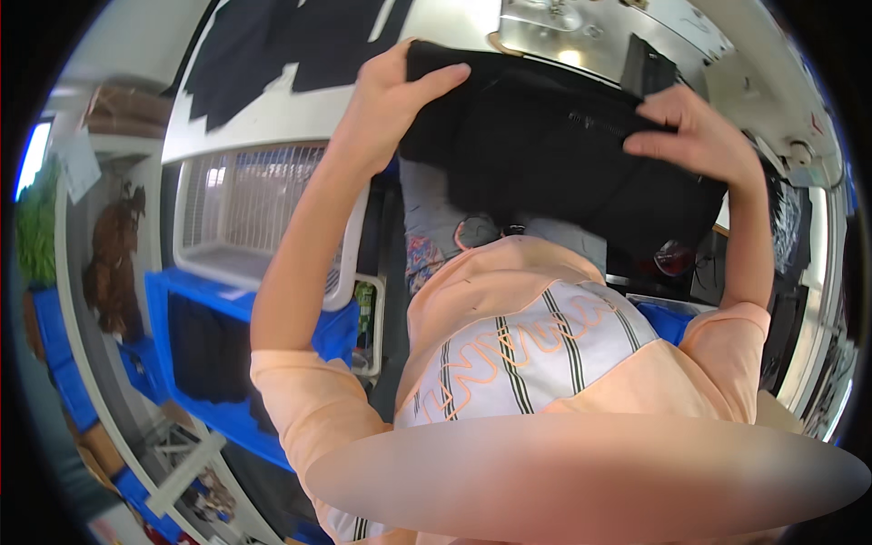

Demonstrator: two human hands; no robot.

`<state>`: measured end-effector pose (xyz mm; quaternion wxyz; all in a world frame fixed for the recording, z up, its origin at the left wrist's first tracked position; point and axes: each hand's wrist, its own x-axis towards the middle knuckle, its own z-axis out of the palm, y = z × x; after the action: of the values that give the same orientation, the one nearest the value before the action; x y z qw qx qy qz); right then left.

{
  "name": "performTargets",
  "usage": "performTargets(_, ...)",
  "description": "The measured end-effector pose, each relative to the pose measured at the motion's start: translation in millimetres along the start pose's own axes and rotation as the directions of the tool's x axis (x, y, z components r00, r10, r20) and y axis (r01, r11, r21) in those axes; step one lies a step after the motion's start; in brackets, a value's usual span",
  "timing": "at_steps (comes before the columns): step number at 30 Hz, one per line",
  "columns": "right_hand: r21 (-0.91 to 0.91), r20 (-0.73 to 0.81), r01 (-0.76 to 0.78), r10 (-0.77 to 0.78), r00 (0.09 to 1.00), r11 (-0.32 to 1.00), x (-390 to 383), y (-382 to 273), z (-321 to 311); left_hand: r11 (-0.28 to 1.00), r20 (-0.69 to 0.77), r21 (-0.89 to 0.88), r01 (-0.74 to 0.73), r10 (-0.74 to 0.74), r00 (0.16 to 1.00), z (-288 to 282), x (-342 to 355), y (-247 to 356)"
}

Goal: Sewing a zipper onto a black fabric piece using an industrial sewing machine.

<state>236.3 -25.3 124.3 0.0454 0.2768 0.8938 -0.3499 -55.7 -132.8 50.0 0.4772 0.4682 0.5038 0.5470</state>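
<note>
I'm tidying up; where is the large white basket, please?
On the head view's left, the white basket is partly behind the left forearm, above the blue container.

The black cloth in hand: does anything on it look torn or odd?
Nothing stands out: the cloth, held in the left hand and right hand, shows no visible tear or stain, though fine detail is lost.

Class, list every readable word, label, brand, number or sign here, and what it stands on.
No text can be read.
White sheet at far left: any print is too small and blurred.
Striped shirt panel: orange squiggles, no readable word.
Held black fabric: none readable.
</note>
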Motion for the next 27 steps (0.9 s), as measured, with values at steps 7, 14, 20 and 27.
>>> performTargets(7,0.003,-0.013,-0.116,0.116,0.993,0.993,11.9,99.6,-43.6,0.968,0.231,-0.004,0.251,-0.243,0.942,22.5,97.4,-26.4)
performTargets(14,0.036,-0.080,-0.083,0.086,0.993,0.996,4.1,107.0,-23.1,0.969,0.269,0.239,0.060,-0.126,0.955,38.5,109.5,-23.5)
performTargets(20,0.000,-0.260,-0.056,0.054,0.964,0.998,-5.0,99.4,-17.5,0.971,0.170,0.041,0.237,-0.241,0.956,43.8,123.7,-33.1)
performTargets(27,-0.129,-0.325,-0.071,0.026,0.945,0.989,-2.0,102.4,-22.1,0.964,0.176,-0.072,0.255,-0.239,0.955,36.3,136.0,-39.1)
